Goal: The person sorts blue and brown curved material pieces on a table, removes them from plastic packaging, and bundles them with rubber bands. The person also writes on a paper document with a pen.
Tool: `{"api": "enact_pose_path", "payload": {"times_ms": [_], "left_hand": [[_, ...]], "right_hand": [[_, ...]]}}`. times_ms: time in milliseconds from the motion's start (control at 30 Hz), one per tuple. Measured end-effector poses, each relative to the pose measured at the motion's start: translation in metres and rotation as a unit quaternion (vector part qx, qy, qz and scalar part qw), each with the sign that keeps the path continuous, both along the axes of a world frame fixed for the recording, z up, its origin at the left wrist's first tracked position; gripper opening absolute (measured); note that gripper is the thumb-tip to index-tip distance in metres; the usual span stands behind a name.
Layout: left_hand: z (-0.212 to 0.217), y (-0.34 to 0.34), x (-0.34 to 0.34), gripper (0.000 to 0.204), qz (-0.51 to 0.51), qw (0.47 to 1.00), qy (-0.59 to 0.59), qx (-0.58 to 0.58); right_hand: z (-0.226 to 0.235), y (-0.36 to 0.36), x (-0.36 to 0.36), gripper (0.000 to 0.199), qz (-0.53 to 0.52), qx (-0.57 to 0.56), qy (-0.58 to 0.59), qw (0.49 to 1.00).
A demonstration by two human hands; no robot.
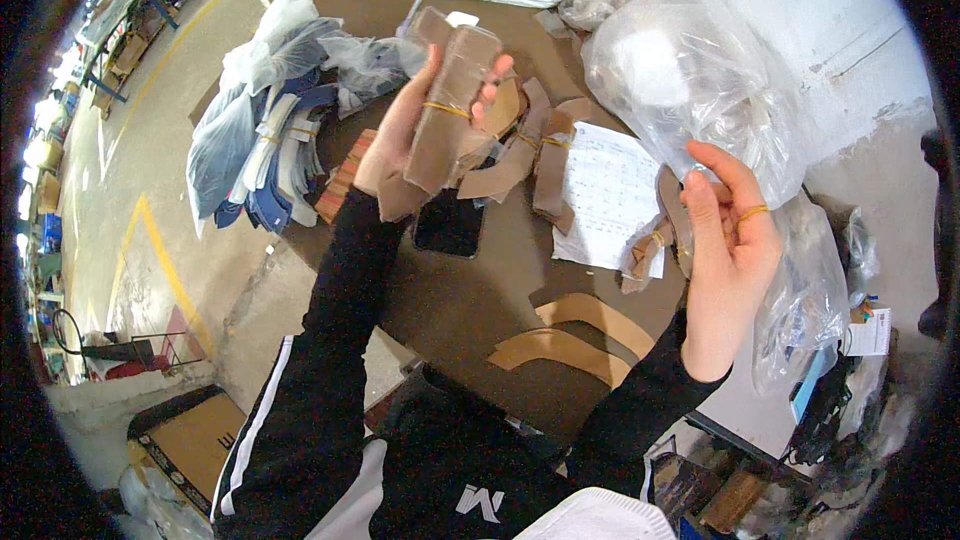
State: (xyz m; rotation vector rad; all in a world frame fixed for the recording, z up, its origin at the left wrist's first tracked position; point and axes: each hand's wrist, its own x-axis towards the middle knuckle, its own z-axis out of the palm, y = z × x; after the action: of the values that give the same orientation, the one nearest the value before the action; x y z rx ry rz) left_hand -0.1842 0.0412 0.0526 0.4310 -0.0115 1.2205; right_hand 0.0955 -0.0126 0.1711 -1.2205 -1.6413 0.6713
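My left hand (403,125) is wrapped round a bundle of flat brown strips (452,105), raised over the table and tilted. A thin yellow rubber band (447,109) runs across the bundle's middle. My right hand (735,250) is lifted at the right, thumb and forefinger a little apart with nothing visible between them. Another yellow band (752,212) loops round one of its curled fingers. Beside that hand lie a brown banded bundle (643,255) and a handwritten sheet (607,190). Under the left hand rests a black phone (449,227).
More curved brown bundles (520,145) lie mid-table on the brown surface (440,295). Two tan curved pieces (560,348) are near me. Bagged blue and white pieces (265,150) stand left. A big clear plastic bag (690,60) fills the far right, by the wall.
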Motion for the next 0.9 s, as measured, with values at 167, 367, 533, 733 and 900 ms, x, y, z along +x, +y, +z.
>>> {"api": "enact_pose_path", "payload": {"times_ms": [167,367,533,733,900], "left_hand": [[0.002,-0.011,0.002,0.061,0.161,0.976,0.067,-0.131],[0.002,-0.008,0.003,0.044,0.124,0.986,0.071,-0.084],[-0.003,0.002,-0.01,0.045,0.126,0.977,0.013,-0.171],[-0.013,0.009,-0.014,0.044,0.137,0.977,0.124,-0.11],[-0.015,0.003,-0.004,0.04,0.151,0.937,0.271,-0.159]], "right_hand": [[-0.022,0.02,0.004,0.025,-0.028,-0.05,-0.078,0.995],[-0.132,0.036,-0.06,0.053,0.006,0.035,-0.274,0.961],[-0.178,0.017,-0.102,0.06,-0.091,0.038,-0.396,0.913],[-0.146,0.032,-0.073,0.052,0.0,-0.018,-0.254,0.967],[-0.152,0.047,-0.061,0.039,0.006,-0.053,-0.156,0.986]]}}
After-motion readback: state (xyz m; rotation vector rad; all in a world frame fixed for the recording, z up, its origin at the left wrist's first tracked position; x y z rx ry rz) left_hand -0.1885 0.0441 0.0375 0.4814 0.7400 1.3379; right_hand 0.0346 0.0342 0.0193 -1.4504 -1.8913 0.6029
